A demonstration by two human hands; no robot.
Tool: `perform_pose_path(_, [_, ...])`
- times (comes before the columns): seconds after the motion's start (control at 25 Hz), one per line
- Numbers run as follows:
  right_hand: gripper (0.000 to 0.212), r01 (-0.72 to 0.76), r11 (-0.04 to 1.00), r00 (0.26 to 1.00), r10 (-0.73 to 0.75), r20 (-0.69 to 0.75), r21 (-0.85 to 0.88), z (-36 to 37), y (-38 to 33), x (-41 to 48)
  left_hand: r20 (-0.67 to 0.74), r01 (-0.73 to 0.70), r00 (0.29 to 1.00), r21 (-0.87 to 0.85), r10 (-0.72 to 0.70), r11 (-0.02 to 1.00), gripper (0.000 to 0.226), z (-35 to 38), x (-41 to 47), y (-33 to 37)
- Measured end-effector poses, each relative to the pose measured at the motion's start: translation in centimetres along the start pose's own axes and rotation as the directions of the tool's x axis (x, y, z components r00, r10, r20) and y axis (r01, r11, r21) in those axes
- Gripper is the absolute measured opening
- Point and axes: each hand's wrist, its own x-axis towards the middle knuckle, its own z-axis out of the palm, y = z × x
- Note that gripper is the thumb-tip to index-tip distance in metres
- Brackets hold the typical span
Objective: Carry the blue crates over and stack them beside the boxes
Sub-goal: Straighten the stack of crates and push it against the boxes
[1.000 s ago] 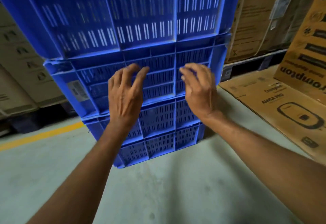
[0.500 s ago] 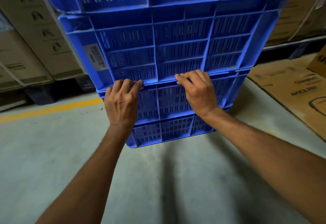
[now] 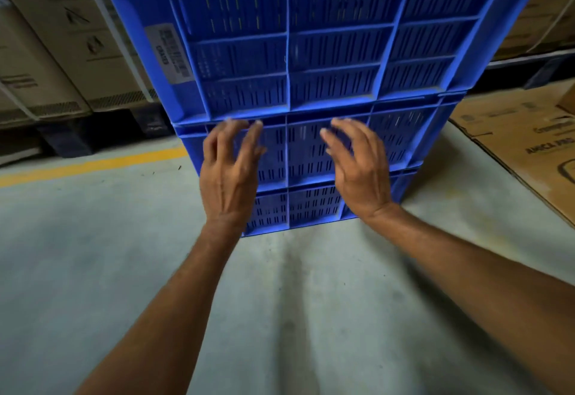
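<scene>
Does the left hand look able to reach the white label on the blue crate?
Probably yes: the left hand, fingers spread, is just below the label, with nothing between them.

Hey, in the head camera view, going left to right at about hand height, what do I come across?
Yellow floor line → left hand → right hand → flattened cardboard box.

Blue slotted crates (image 3: 314, 52) are stacked upright on the concrete floor (image 3: 93, 270), with a pale label (image 3: 172, 52) stuck to the upper one. Cardboard boxes (image 3: 56, 52) are ranged just behind them at the left.
</scene>
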Motion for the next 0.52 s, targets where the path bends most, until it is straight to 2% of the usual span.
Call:
perform_pose_path(0.08, [0.043, 0.074, 0.996, 0.987, -0.08, 0.141, 0.05, 1.5, -0.2, -3.9, 0.163, -0.051, 0.985, -0.016, 0.053, 0.999, 0.027, 1.1, -4.5, 0.0])
perform_pose_path(0.2, [0.045, 0.099, 0.994, 0.944, -0.109, 0.311, 0.049, 4.5, 0.6, -8.1, 0.435, -0.07, 0.899, 0.029, 0.051, 0.997, 0.036, 3.1, -9.7, -0.8])
perform_pose_path(0.28, [0.045, 0.109, 0.994, 0.946, -0.099, 0.307, -0.014, 5.8, 1.1, -9.3, 0.45, -0.1, 0.891, 0.06, 0.063, 0.993, 0.04, 4.4, -10.6, -1.5])
perform_pose_path(0.44, [0.016, 0.176, 0.983, 0.973, -0.165, 0.159, -0.056, 6.8, 1.2, -8.4, 0.348, -0.243, 0.917, 0.1, 0.195, 0.965, 0.033, 6.1, -9.8, -2.7])
perform_pose_path(0.52, [0.011, 0.227, 0.971, 0.971, -0.22, 0.091, -0.073, 6.7, 1.7, -8.0, 0.316, -0.299, 0.916, 0.12, 0.249, 0.947, 0.03, 6.4, -9.9, -3.2])
